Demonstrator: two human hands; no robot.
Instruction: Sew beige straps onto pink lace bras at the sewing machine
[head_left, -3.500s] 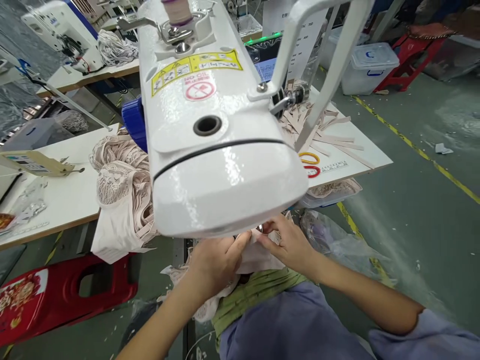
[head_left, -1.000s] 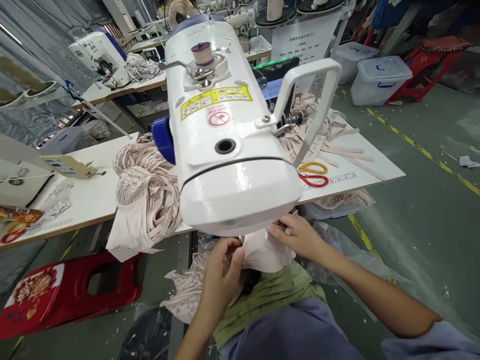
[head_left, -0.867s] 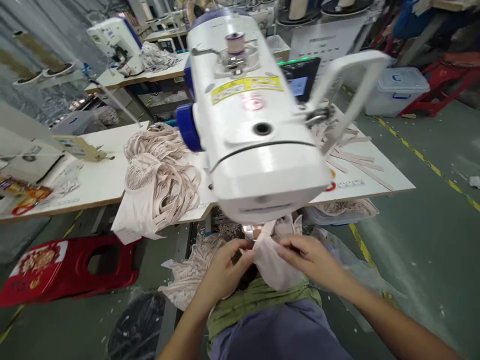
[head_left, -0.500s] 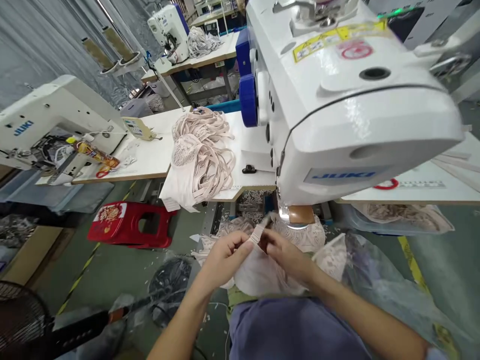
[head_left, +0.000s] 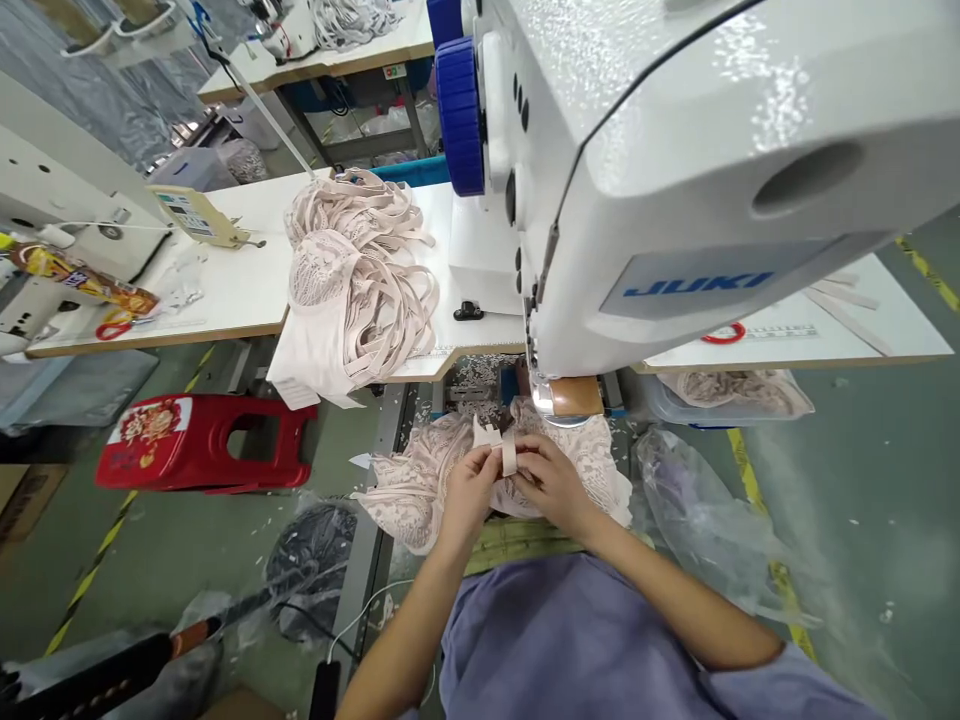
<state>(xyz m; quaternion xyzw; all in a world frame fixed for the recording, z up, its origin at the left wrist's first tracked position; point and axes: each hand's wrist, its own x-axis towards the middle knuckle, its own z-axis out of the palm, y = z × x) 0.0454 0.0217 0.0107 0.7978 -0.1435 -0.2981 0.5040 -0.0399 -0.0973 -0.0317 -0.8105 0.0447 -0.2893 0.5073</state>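
Between my two hands is a pale pink lace bra, spread over the lap below the sewing machine head. The closed fingertips of my left hand pinch the end of its band, where a small notched light piece stands up. Close beside it, my right hand is closed on a short beige strap, which stands upright in its fingers. More lace fabric bunches to the left of my left hand. The fingertips partly hide where strap and band meet.
The white sewing machine overhangs just ahead of the hands. A pile of bras lies on the white table to the left. A red stool stands on the floor, and red-handled scissors lie at the right.
My view has shifted closer to the machine. The hands have turned the bra: its lace now spreads on both sides, and a beige strap stands upright between the fingers.
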